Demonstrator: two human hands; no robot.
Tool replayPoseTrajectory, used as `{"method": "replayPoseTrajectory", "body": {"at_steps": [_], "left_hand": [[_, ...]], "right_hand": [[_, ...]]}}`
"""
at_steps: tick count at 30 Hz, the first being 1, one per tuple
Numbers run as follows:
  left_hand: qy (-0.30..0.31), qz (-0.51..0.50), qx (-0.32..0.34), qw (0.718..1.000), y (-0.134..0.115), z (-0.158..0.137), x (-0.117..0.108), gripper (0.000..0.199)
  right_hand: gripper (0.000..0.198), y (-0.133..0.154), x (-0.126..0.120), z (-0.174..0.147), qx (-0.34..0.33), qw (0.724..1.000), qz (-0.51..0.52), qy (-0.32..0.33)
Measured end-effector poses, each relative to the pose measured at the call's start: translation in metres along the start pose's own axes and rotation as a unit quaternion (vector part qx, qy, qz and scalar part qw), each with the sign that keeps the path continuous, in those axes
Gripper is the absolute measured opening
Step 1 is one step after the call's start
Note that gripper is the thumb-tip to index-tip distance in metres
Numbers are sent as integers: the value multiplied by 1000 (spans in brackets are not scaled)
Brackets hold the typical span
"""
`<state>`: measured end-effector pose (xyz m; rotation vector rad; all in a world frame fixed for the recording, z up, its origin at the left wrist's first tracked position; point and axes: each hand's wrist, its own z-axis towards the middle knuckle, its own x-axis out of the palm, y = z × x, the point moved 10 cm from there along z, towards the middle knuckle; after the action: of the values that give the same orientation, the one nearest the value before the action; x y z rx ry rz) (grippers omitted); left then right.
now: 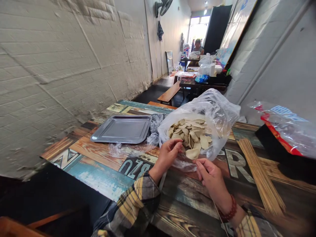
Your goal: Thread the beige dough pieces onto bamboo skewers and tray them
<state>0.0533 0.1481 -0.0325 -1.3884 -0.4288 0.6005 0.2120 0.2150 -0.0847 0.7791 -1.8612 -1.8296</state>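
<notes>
- Head view: the right hand (209, 174) pinches a thin skewer (216, 208) near its forward end, probably for fine control; the shaft trails back beneath the wrist.
- The left hand (168, 156) has thumb and forefinger nearly together at the bag's near rim; I cannot tell whether they grip anything.
- A beige slice (192, 153) sits between the hands at the skewer's tip; whether it is pierced is unclear.
- More beige slices (190, 131) are heaped in the clear plastic bag (222, 115), its mouth facing the person, seemingly for easy reach.
- The skewer bundle (261, 174) lies to the right, likely handy for that hand; counter (98, 177) surface between them leaves sideways room.
- The metal tray (120, 129) lies flat beyond the left hand, inside the counter's left edge; crumpled plastic (127, 150) borders its near side.
</notes>
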Motion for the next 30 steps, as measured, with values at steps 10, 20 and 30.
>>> {"method": "replayPoseTrajectory", "body": {"at_steps": [10,20,30], "left_hand": [[-41,504,207,837,-48,28,31,15],[-33,257,173,950,-32,28,16,10],[-56,-222,-110,967,16,1,-14,40]], "right_hand": [[42,2,-6,5,-9,999,43,-25],[40,11,-6,5,-26,999,37,-24],[38,13,-4,-2,-34,999,22,-15]]}}
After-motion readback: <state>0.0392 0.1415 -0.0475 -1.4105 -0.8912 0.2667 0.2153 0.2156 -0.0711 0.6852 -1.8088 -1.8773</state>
